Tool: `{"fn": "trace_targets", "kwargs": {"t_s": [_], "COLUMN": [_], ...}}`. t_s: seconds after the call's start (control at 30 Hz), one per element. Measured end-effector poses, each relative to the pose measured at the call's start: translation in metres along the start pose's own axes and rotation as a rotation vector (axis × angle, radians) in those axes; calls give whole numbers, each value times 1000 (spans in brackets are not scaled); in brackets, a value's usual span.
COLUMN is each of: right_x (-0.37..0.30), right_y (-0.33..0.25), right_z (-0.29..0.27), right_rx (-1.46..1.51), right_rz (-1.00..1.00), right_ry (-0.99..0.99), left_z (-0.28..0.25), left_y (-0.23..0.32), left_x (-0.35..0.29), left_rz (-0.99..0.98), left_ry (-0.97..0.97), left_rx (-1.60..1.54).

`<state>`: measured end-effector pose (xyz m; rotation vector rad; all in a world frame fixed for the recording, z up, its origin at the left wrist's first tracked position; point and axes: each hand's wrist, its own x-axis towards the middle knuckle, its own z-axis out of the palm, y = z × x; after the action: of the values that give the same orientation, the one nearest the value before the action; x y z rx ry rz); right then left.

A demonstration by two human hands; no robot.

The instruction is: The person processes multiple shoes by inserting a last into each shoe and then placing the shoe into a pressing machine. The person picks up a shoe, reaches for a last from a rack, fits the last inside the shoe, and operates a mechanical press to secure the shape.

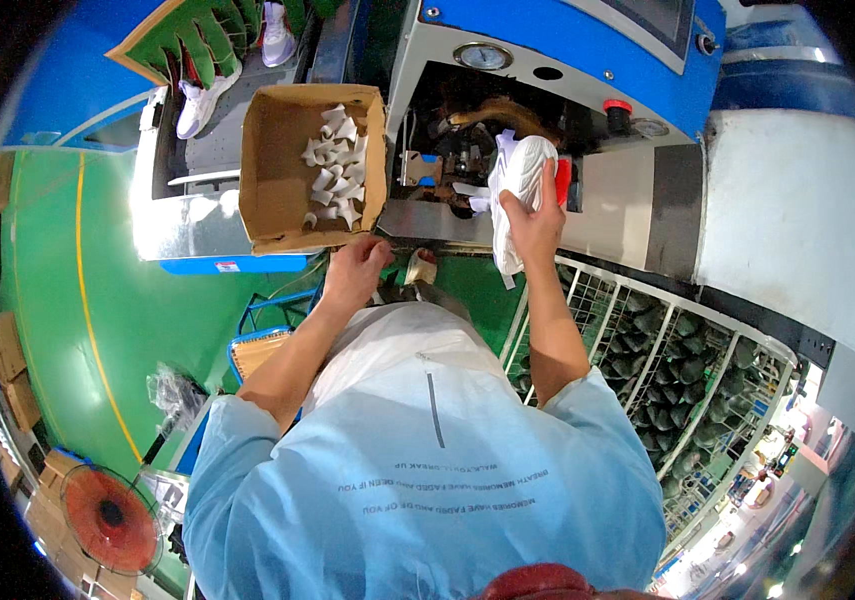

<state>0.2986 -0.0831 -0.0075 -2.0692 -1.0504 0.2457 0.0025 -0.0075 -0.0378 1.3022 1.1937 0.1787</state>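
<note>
While the right hand (pixel 534 222) presses a white shoe upper (pixel 517 175) into the blue machine (pixel 557 40), the left hand (pixel 355 268) waits low at the cardboard box (pixel 269 150).

Seen from the person's chest, the shoe upper is at 1 o'clock, in the open mouth of the machine, and the right hand closes around its lower part. The left hand is at 11 o'clock, just under the front edge of the box; its fingers are curled, but I cannot tell if they hold something. The box contains many small white pieces (pixel 335 165), so I judge the supply is far from finished. 2 white shoes (pixel 202 100) lie at 10 o'clock on the grey table (pixel 237 130). The wire rack (pixel 687 360) at 3 o'clock is full of dark pieces. I judge this upper is in the middle of its machine step, not yet released.
</note>
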Motion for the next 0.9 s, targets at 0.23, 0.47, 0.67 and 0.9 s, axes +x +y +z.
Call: {"fn": "trace_targets", "kwargs": {"t_s": [0.23, 0.47, 0.67, 0.9], "right_x": [26, 16, -15, -10], "right_y": [-32, -48, 27, -57], "right_z": [-5, 24, 45, 24], "right_rx": [-303, -670, -285, -228], "right_rz": [119, 24, 88, 192], "right_ry": [-247, -202, -22, -44], "left_z": [3, 12, 76, 140], "left_y": [15, 69, 142, 211], "left_x": [8, 15, 49, 132], "left_rz": [31, 209, 762, 304], "left_ry": [-50, 4, 190, -39], "left_rx": [63, 284, 453, 1094]}}
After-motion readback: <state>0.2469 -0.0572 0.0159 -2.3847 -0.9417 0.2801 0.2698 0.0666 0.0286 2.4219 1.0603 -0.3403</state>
